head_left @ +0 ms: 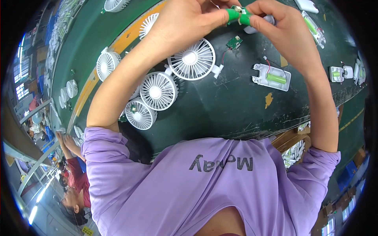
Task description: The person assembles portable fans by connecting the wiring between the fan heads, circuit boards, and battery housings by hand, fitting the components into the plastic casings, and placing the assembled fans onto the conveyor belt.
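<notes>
Both hands meet at the far edge of the view, over the dark green bench. My left hand (183, 23) and my right hand (281, 25) pinch a small white part (238, 8) between them; its exact kind is too small to tell. Green wrapping covers both thumb tips. A pale grey rounded piece (252, 29) shows partly beneath the right fingers. Below the hands lies a white round fan head (190, 58), joined by thin wires to a small green circuit board (234, 42). To the right of it, a white handle shell (284, 84) holds a green battery (276, 78).
More fan heads (158, 91) cluster by my left forearm, with others (107, 66) along a yellow strip (84, 90). Handle shells with batteries (314, 28) lie at the right. A bin of white parts (294, 154) stands under the bench edge. Another person (76, 181) sits at left.
</notes>
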Action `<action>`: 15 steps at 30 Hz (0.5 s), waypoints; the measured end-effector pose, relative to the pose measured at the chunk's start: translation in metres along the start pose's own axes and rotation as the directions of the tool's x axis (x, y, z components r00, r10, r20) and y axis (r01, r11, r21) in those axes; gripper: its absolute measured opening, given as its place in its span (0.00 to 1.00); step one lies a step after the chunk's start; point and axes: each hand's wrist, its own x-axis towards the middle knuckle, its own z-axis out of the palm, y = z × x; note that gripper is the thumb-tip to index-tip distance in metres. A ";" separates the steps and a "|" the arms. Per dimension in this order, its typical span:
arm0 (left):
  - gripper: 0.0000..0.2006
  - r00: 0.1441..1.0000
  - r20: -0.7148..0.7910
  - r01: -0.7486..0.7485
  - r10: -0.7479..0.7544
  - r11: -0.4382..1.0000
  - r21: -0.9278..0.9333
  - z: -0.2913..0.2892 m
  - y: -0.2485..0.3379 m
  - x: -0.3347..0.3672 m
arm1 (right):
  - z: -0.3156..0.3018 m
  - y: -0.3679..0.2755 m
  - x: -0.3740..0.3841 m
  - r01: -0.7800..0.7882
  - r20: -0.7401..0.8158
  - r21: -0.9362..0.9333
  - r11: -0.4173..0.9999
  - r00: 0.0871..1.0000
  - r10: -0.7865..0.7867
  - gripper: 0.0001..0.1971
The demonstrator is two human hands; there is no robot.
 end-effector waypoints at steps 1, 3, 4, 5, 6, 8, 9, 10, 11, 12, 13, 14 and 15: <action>0.06 1.000 0.002 0.000 0.000 1.000 0.000 0.000 0.001 0.000 | 0.000 0.001 0.000 -0.002 -0.001 0.000 1.000 1.000 0.002 0.06; 0.04 0.999 0.052 -0.006 0.005 1.000 0.022 0.001 0.003 0.001 | -0.002 0.005 0.000 0.380 0.009 -0.325 0.866 0.917 -0.399 0.06; 0.04 0.999 0.051 -0.007 0.006 1.000 0.021 0.000 -0.001 0.002 | -0.003 0.006 0.001 0.380 0.010 -0.326 0.866 0.917 -0.399 0.06; 0.04 0.972 0.081 -0.219 0.219 0.976 -0.006 0.000 -0.009 0.004 | -0.004 0.005 0.002 0.392 0.037 -0.336 0.856 0.914 -0.404 0.06; 0.04 0.901 0.103 -0.420 0.422 0.907 -0.037 0.000 -0.013 0.005 | -0.006 0.004 0.002 0.405 0.063 -0.346 0.847 0.910 -0.409 0.06; 0.04 0.974 0.090 -0.208 0.208 0.978 -0.001 0.004 -0.004 0.001 | -0.008 0.004 0.002 0.328 0.059 -0.321 0.888 0.943 -0.327 0.05; 0.04 0.998 0.067 0.015 -0.017 0.999 0.033 0.006 -0.001 -0.001 | -0.008 0.004 0.002 0.249 0.057 -0.296 0.922 0.968 -0.243 0.04; 0.04 0.998 0.065 0.014 -0.017 0.999 0.034 0.005 -0.002 -0.001 | -0.010 0.004 0.002 0.251 0.057 -0.296 0.922 0.968 -0.245 0.04; 0.05 0.989 0.114 0.085 -0.088 0.996 0.031 0.004 -0.005 -0.002 | -0.011 0.005 0.002 0.340 0.111 -0.271 0.900 0.940 -0.322 0.04; 0.06 0.973 0.164 0.156 -0.159 0.987 0.032 0.003 -0.006 -0.004 | -0.012 0.005 0.003 0.426 0.161 -0.240 0.872 0.904 -0.397 0.04; 0.06 0.974 0.164 0.152 -0.156 0.988 0.035 0.004 -0.006 -0.004 | -0.001 0.014 0.009 0.427 0.158 -0.243 0.871 0.903 -0.399 0.04; 0.06 0.981 0.127 0.150 -0.147 0.989 -0.012 0.008 -0.005 -0.002 | 0.017 0.032 0.017 0.686 -0.159 0.102 0.720 0.726 -0.669 0.04; 0.06 0.986 0.085 0.149 -0.144 0.987 -0.061 0.009 -0.006 -0.001 | 0.028 0.043 0.022 0.882 -0.531 0.311 0.354 0.470 -0.705 0.04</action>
